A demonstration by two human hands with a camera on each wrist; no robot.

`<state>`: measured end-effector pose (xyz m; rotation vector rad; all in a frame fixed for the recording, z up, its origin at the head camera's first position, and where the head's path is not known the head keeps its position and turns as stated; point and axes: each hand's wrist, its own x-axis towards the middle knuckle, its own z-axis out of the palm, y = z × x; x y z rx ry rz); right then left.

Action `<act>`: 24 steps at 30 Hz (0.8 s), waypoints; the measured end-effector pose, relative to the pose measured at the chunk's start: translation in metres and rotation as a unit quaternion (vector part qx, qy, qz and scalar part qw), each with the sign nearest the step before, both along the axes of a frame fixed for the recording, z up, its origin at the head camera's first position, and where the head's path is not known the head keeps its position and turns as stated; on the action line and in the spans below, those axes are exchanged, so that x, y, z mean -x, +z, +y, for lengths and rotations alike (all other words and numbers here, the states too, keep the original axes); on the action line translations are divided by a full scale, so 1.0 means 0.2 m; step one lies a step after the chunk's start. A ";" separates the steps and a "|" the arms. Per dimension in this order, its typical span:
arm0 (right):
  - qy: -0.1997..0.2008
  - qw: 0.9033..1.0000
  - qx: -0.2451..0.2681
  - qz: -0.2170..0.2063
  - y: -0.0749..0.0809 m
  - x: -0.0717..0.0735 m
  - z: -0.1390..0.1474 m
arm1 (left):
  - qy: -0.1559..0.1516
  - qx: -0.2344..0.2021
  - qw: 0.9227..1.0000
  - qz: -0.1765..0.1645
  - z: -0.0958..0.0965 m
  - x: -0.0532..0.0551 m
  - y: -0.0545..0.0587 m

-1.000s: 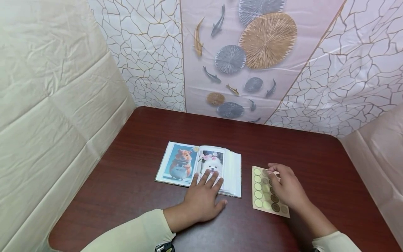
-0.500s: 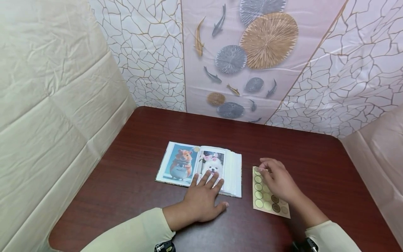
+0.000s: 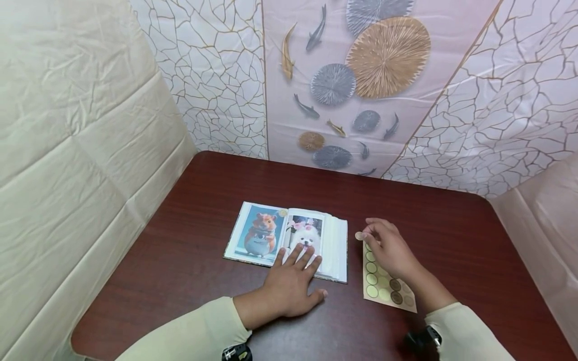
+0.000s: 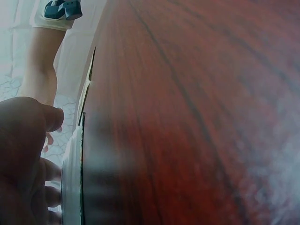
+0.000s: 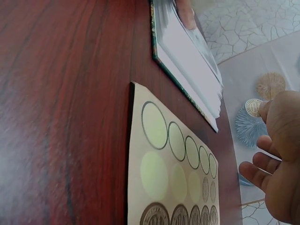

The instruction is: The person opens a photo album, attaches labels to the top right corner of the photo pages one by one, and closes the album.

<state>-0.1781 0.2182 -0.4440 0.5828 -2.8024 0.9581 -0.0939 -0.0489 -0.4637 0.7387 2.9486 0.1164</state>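
Note:
A photo album (image 3: 336, 253) lies spread on the table, a hamster picture (image 3: 260, 233) on its left page and a white dog picture (image 3: 305, 235) on its right. A round gold sticker (image 3: 283, 212) marks the hamster page's upper corner. My left hand (image 3: 291, 291) rests flat over the right page's lower part, fingers spread. Between thumb and fingertips my right hand (image 3: 393, 250) pinches a round sticker (image 5: 253, 107) with a printed pattern, above the far end of a sticker sheet (image 3: 384, 283). The hand covers part of that sheet.
The dark red-brown table (image 3: 189, 286) holds both album and sheet. A patterned cloth wall (image 3: 217, 75) stands behind it, and a pale cloth (image 3: 90, 165) hangs along the left side. In the right wrist view, the sheet (image 5: 136, 140) shows rows of circles, gold and brown.
My right hand has moved up and left over the sheet, and a round sticker now shows at its fingertips. My left hand has stayed on the album.

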 end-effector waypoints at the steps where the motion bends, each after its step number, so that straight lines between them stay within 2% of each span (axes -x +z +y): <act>1: 0.001 1.000 0.002 -0.002 0.00 0.00 -0.01 | 0.000 -0.001 1.000 0.000 0.00 0.00 0.00; 14: 0.003 1.000 0.002 0.004 -0.03 0.07 -0.05 | 0.000 0.004 1.000 -0.001 -0.01 0.00 0.01; 24: 0.003 1.000 0.007 -0.012 -0.04 0.09 -0.09 | 0.002 0.010 1.000 -0.006 -0.01 0.00 0.01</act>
